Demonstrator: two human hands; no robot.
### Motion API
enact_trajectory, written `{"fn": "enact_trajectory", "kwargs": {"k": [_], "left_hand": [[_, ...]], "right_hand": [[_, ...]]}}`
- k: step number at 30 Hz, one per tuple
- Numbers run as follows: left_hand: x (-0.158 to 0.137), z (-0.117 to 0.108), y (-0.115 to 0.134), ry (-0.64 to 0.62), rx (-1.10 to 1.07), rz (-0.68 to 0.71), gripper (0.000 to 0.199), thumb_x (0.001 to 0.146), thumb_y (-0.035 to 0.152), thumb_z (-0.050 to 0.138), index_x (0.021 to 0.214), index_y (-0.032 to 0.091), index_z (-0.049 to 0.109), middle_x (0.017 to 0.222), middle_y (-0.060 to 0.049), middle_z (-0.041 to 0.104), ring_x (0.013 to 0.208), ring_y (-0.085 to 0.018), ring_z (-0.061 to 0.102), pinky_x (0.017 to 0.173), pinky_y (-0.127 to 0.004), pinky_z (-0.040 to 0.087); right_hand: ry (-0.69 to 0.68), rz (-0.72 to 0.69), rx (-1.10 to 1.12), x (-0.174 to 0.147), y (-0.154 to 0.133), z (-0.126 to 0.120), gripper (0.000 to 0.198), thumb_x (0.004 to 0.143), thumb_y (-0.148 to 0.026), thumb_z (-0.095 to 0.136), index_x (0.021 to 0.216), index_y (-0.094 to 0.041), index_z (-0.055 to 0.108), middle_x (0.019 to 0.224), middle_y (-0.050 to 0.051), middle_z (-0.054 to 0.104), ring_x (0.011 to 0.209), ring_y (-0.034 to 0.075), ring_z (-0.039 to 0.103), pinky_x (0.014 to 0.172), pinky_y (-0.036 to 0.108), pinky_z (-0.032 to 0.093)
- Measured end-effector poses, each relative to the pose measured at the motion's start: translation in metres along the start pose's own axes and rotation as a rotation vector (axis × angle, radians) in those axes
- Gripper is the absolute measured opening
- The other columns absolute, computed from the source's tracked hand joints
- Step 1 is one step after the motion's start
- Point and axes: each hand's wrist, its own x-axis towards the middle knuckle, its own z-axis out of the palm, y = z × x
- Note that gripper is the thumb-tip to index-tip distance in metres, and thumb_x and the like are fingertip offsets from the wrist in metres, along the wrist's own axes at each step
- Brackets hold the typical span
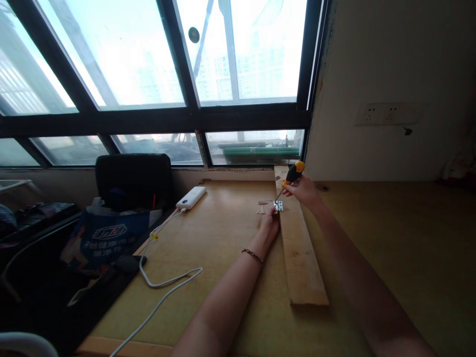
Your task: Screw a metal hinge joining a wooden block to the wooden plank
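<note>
My right hand (304, 191) is closed on a screwdriver (294, 172) with a black and yellow handle. It slants down to the left, its tip at a small silver metal hinge (278, 206). The hinge lies at the left edge of a long wooden board (303, 263), which rests flat on the table. My left hand (268, 219), with a braided bracelet at the wrist, is beside the board. Its fingers pinch the near left edge of the hinge and are partly hidden.
A white power bank (191, 198) with a white cable (169, 285) lies on the wooden table (223, 248). Left of the table are a black chair (133, 178) and a blue bag (106, 238). A window and a wall with sockets (386, 114) stand behind.
</note>
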Motion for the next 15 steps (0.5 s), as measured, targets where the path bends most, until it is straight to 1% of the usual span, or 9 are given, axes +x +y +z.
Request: {"fn": "enact_trajectory", "kwargs": {"k": [2,3,5,7,9,11,13,15], "left_hand": [[0.0,0.0,0.0,0.017,-0.039,-0.007,0.009,0.069,0.015,0.054,0.077,0.012,0.058,0.079,-0.007,0.065,0.076,-0.015,0.062,0.078,-0.028,0.048],[0.0,0.001,0.0,0.025,-0.052,-0.008,0.009,0.069,0.015,0.054,0.077,0.012,0.058,0.079,-0.007,0.065,0.076,-0.015,0.062,0.078,-0.028,0.048],[0.0,0.001,-0.001,0.033,-0.052,-0.001,0.009,0.07,0.015,0.053,0.077,0.012,0.058,0.079,-0.006,0.065,0.076,-0.015,0.062,0.078,-0.028,0.047],[0.0,0.001,-0.001,0.032,-0.051,0.003,0.01,0.07,0.015,0.054,0.077,0.012,0.059,0.078,-0.006,0.065,0.078,-0.016,0.062,0.079,-0.028,0.047],[-0.001,0.0,0.0,0.027,-0.055,-0.006,0.01,0.069,0.015,0.054,0.077,0.012,0.059,0.078,-0.006,0.065,0.078,-0.016,0.062,0.079,-0.029,0.047],[-0.002,0.0,0.001,0.026,-0.064,-0.029,0.011,0.069,0.015,0.053,0.077,0.012,0.06,0.076,-0.006,0.065,0.076,-0.017,0.062,0.079,-0.031,0.047],[-0.002,-0.001,0.002,0.026,-0.077,-0.059,0.012,0.068,0.014,0.052,0.077,0.012,0.061,0.075,-0.007,0.065,0.073,-0.016,0.062,0.078,-0.031,0.048],[-0.002,-0.001,0.003,0.019,-0.103,-0.083,0.014,0.066,0.011,0.051,0.075,0.011,0.061,0.074,-0.007,0.065,0.07,-0.016,0.061,0.077,-0.031,0.047]], "right_hand": [[-0.024,0.01,0.02,0.0,-0.001,-0.002,0.027,0.063,-0.023,0.067,0.083,-0.015,0.052,0.079,0.006,0.067,0.05,0.015,0.064,0.042,0.021,0.052],[-0.011,0.008,-0.012,-0.001,-0.002,-0.002,0.026,0.063,-0.024,0.068,0.081,-0.015,0.052,0.077,0.006,0.067,0.05,0.015,0.064,0.042,0.021,0.051],[0.075,-0.025,-0.143,-0.002,-0.003,-0.002,0.024,0.063,-0.028,0.067,0.078,-0.015,0.053,0.073,0.006,0.067,0.05,0.016,0.064,0.042,0.022,0.051],[0.202,-0.083,-0.298,-0.003,-0.002,0.0,0.024,0.064,-0.032,0.066,0.076,-0.015,0.054,0.07,0.007,0.067,0.053,0.019,0.065,0.046,0.024,0.051],[0.297,-0.118,-0.389,-0.003,0.001,0.002,0.024,0.065,-0.035,0.064,0.076,-0.016,0.054,0.07,0.007,0.067,0.058,0.02,0.066,0.05,0.025,0.052],[0.313,-0.098,-0.374,-0.002,0.005,0.004,0.025,0.066,-0.035,0.062,0.08,-0.015,0.053,0.072,0.007,0.068,0.055,0.019,0.065,0.047,0.023,0.051],[0.277,-0.053,-0.267,-0.001,0.008,0.006,0.027,0.067,-0.033,0.061,0.086,-0.015,0.051,0.077,0.007,0.068,0.047,0.016,0.063,0.04,0.021,0.048],[0.232,-0.017,-0.13,0.001,0.009,0.005,0.029,0.067,-0.03,0.062,0.088,-0.015,0.05,0.081,0.008,0.068,0.043,0.014,0.061,0.035,0.02,0.046]]}}
